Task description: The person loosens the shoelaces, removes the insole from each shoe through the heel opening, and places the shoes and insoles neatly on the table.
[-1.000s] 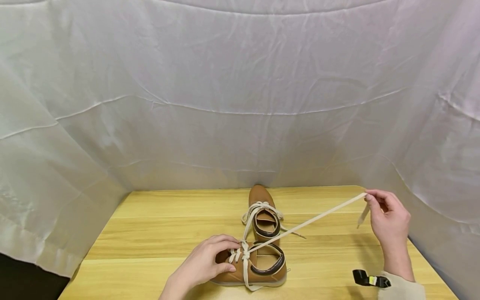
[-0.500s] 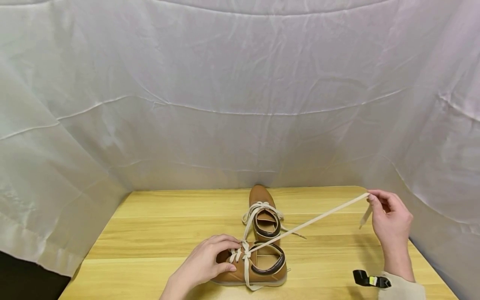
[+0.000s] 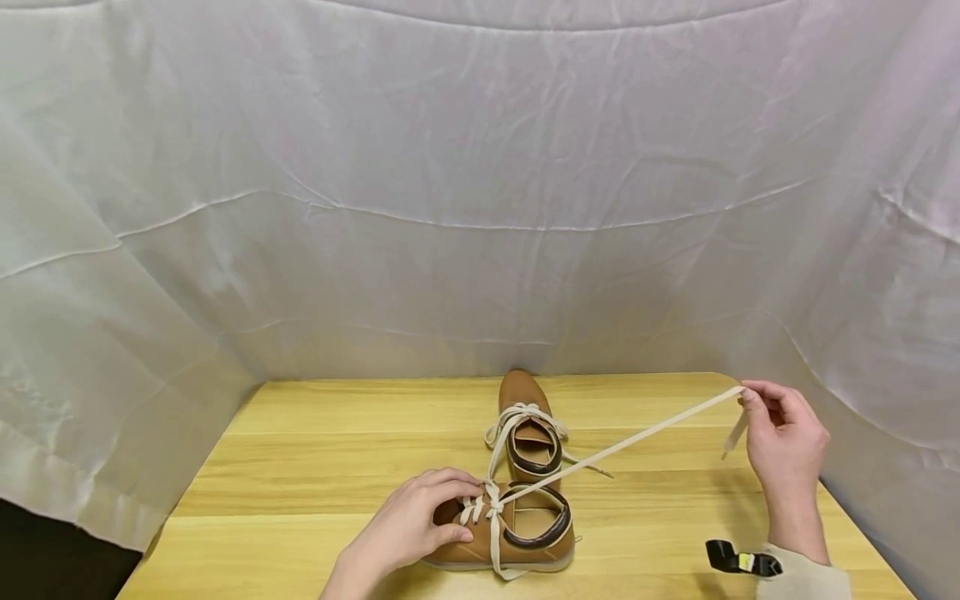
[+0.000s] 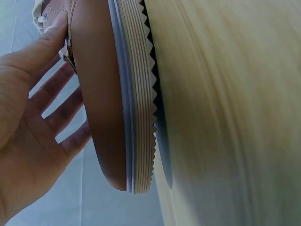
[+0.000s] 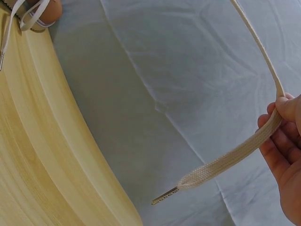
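Two tan shoes stand on the wooden table. My left hand rests on the toe of the near shoe, thumb and fingers curled over its front. A cream lace runs taut from that shoe's eyelets up to my right hand, which pinches it near its end; the metal-tipped lace end hangs free below the fingers. The far shoe sits behind, its laces loose.
A white cloth backdrop encloses the table on three sides. A small black clip with a yellow mark lies on the table by my right wrist. The table's right edge runs just under my right hand.
My right hand has drifted slightly further right, keeping the lace taut. The left hand and both shoes have stayed put.
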`<action>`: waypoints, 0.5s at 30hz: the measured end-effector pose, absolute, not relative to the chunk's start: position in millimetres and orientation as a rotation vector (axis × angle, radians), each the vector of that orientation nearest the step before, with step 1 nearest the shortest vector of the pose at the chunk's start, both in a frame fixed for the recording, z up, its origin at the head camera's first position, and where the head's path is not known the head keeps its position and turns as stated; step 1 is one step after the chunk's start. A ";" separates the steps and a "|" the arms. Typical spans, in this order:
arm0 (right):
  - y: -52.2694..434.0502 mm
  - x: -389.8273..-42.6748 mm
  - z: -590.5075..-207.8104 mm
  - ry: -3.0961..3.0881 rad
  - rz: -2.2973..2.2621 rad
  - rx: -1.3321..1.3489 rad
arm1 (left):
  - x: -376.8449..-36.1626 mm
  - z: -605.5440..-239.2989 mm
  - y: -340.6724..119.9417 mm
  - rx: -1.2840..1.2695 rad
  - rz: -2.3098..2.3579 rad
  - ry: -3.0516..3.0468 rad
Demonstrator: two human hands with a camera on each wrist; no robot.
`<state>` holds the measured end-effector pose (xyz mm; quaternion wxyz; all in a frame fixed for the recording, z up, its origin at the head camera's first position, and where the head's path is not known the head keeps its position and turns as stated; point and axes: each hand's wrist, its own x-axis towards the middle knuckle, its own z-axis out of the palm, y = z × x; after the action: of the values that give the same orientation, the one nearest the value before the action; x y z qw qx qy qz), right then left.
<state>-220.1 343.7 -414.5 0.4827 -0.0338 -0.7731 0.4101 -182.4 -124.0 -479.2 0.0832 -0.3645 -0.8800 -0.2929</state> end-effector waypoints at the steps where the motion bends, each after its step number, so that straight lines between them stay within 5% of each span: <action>1: 343.5 -219.9 -414.4 -1.882 1.004 -0.090 | -182.5 -479.1 -124.0 -1.090 -0.875 -2.625; 15: 345.6 -220.1 -414.4 -1.823 1.080 -0.234 | -181.2 -477.9 -123.5 -1.078 -0.865 -2.632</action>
<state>-220.1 345.6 -414.4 0.4838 -0.0960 -0.7484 0.4435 -181.2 -123.5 -477.9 0.0842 -0.3614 -0.8822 -0.2900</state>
